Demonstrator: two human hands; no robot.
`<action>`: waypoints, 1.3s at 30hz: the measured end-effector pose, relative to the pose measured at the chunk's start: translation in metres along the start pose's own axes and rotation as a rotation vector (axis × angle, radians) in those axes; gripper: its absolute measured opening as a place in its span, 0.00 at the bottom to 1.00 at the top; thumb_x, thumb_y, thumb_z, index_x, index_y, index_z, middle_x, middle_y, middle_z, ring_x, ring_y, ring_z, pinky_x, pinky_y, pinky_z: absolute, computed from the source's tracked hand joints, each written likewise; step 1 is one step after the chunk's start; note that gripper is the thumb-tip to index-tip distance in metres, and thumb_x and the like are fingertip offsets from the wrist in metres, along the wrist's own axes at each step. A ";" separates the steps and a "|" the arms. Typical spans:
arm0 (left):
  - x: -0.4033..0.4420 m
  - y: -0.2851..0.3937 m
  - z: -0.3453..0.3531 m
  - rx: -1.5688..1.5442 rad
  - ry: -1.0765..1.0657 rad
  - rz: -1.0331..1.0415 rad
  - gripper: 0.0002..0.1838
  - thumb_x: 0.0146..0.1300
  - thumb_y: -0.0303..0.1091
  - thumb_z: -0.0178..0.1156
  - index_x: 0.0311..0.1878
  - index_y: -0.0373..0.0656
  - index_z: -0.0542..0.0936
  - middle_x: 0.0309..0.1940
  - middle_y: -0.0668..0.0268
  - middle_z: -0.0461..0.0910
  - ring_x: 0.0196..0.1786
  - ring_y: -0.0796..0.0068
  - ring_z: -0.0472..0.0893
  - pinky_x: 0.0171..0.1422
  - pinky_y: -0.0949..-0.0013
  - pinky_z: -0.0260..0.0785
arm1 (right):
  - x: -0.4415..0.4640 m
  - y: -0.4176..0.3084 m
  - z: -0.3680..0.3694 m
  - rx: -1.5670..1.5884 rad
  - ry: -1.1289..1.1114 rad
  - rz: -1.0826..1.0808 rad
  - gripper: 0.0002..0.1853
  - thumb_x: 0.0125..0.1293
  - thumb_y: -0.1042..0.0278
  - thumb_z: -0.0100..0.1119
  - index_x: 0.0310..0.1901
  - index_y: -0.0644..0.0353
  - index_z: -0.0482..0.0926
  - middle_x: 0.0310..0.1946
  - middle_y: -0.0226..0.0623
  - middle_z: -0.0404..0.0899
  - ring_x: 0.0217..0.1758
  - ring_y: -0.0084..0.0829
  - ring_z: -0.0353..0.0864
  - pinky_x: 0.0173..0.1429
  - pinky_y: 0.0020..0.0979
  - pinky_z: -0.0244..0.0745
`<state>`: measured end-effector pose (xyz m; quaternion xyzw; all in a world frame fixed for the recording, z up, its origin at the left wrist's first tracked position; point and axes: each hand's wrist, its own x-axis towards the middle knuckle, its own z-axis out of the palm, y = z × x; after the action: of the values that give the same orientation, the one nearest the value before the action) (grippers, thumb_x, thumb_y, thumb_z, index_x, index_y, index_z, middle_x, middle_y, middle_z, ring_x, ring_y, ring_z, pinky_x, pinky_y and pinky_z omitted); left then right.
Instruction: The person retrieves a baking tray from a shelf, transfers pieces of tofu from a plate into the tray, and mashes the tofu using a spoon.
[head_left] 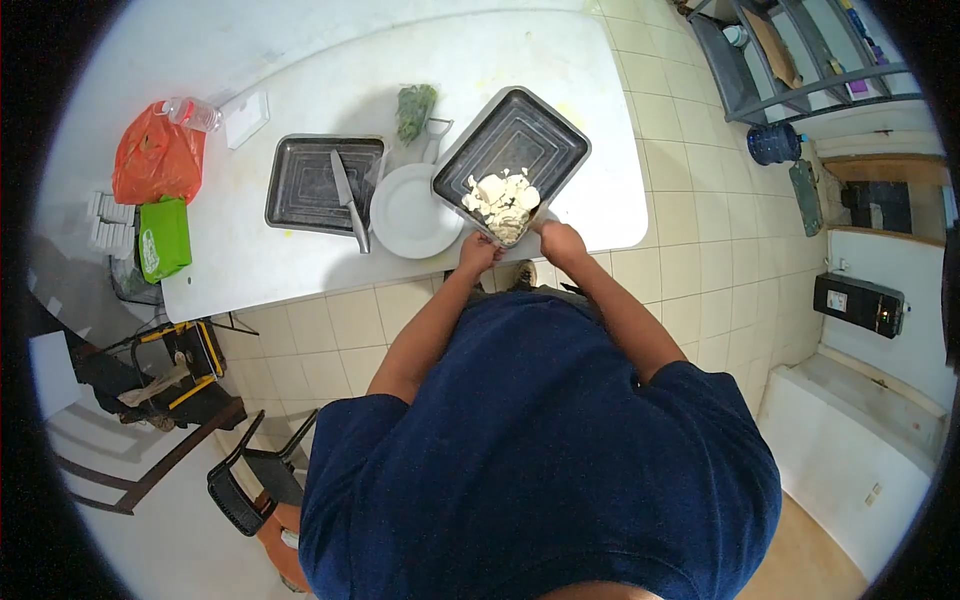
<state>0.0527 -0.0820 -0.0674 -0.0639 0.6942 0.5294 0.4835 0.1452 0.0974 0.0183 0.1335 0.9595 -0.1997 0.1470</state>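
A dark metal tray (510, 135) lies at an angle on the white table, with pale crumbled pieces (500, 200) heaped in its near corner. My left hand (480, 254) is closed at that corner of the tray. My right hand (562, 243) is closed around a wooden-looking handle (541, 214) at the tray's near right edge; the tool's far end is hard to make out among the pieces. A white plate (415, 212) sits left of the tray. Further left, a large knife (347, 195) rests across a second dark tray (300, 185).
Behind the plate are a peeler (437, 135) and a bag of greens (415, 110). An orange bag (158, 160), a plastic bottle (192, 113) and a green bag (164, 238) stand at the table's left end. A black chair (262, 475) is behind on the left.
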 end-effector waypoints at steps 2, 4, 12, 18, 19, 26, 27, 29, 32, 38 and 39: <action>-0.001 0.001 0.001 0.023 0.001 0.004 0.05 0.65 0.30 0.58 0.42 0.43 0.73 0.32 0.65 0.84 0.29 0.74 0.81 0.28 0.70 0.71 | -0.002 0.001 0.005 -0.021 -0.050 0.005 0.23 0.58 0.76 0.45 0.55 0.53 0.78 0.35 0.50 0.81 0.39 0.48 0.82 0.44 0.46 0.77; 0.000 0.003 -0.001 0.078 0.005 0.014 0.05 0.65 0.29 0.57 0.42 0.43 0.73 0.31 0.65 0.84 0.28 0.74 0.81 0.27 0.71 0.71 | 0.000 0.002 0.003 -0.039 -0.040 -0.019 0.22 0.58 0.76 0.45 0.54 0.55 0.78 0.35 0.51 0.81 0.39 0.49 0.82 0.45 0.47 0.76; -0.005 0.002 0.001 -0.021 0.003 0.037 0.04 0.65 0.28 0.57 0.41 0.42 0.73 0.30 0.64 0.84 0.26 0.75 0.80 0.25 0.70 0.70 | 0.015 0.004 -0.016 0.055 0.126 -0.029 0.23 0.57 0.77 0.45 0.54 0.54 0.79 0.34 0.52 0.81 0.39 0.49 0.82 0.45 0.47 0.76; 0.000 0.000 0.001 0.016 0.000 0.026 0.05 0.65 0.28 0.57 0.42 0.41 0.73 0.30 0.63 0.84 0.26 0.74 0.80 0.25 0.69 0.70 | 0.010 0.014 0.019 0.077 0.060 -0.020 0.23 0.57 0.77 0.45 0.53 0.55 0.79 0.34 0.53 0.81 0.38 0.50 0.82 0.45 0.46 0.76; 0.004 -0.001 -0.001 0.020 0.008 0.026 0.05 0.65 0.28 0.57 0.43 0.41 0.73 0.30 0.62 0.84 0.26 0.73 0.80 0.25 0.69 0.70 | 0.009 0.011 0.017 0.101 0.089 -0.035 0.22 0.57 0.78 0.45 0.53 0.56 0.79 0.35 0.53 0.81 0.38 0.50 0.82 0.45 0.46 0.76; 0.001 0.002 -0.002 0.027 -0.002 0.030 0.05 0.64 0.28 0.57 0.40 0.40 0.72 0.30 0.61 0.84 0.26 0.73 0.81 0.26 0.69 0.70 | 0.015 0.004 -0.016 0.127 0.139 -0.030 0.21 0.57 0.77 0.46 0.52 0.58 0.79 0.37 0.53 0.81 0.41 0.50 0.81 0.47 0.45 0.76; 0.001 0.001 -0.002 0.024 -0.003 0.029 0.05 0.64 0.28 0.57 0.40 0.41 0.72 0.30 0.61 0.84 0.27 0.73 0.81 0.26 0.69 0.70 | 0.017 0.005 -0.018 0.131 0.159 -0.037 0.21 0.57 0.76 0.47 0.52 0.57 0.80 0.37 0.53 0.81 0.42 0.50 0.82 0.47 0.45 0.76; 0.001 0.000 -0.001 0.018 -0.005 0.029 0.04 0.64 0.28 0.57 0.40 0.41 0.72 0.30 0.61 0.84 0.27 0.73 0.81 0.26 0.69 0.70 | 0.017 0.006 -0.018 0.133 0.149 -0.011 0.21 0.57 0.77 0.47 0.52 0.57 0.80 0.38 0.53 0.81 0.43 0.49 0.81 0.48 0.45 0.76; 0.002 -0.001 -0.001 0.002 0.000 0.025 0.04 0.65 0.28 0.57 0.40 0.41 0.72 0.29 0.61 0.84 0.27 0.74 0.81 0.26 0.70 0.70 | 0.016 0.008 -0.004 0.122 0.065 0.046 0.21 0.58 0.78 0.45 0.53 0.58 0.79 0.39 0.54 0.80 0.44 0.50 0.80 0.49 0.45 0.75; 0.003 -0.001 -0.003 0.013 -0.020 0.015 0.04 0.65 0.28 0.57 0.39 0.41 0.72 0.30 0.62 0.84 0.28 0.75 0.81 0.28 0.69 0.72 | 0.013 0.006 0.004 0.109 0.011 0.019 0.22 0.58 0.77 0.45 0.54 0.57 0.79 0.37 0.53 0.80 0.42 0.50 0.81 0.49 0.46 0.75; 0.003 0.000 -0.003 0.021 -0.017 0.012 0.04 0.65 0.28 0.57 0.39 0.41 0.72 0.30 0.62 0.84 0.28 0.75 0.81 0.29 0.69 0.73 | 0.013 0.004 -0.001 0.102 0.024 0.018 0.21 0.58 0.77 0.45 0.54 0.57 0.79 0.36 0.53 0.80 0.42 0.51 0.81 0.48 0.46 0.75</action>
<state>0.0495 -0.0834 -0.0696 -0.0501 0.6960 0.5255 0.4867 0.1343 0.1039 0.0134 0.1519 0.9486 -0.2454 0.1301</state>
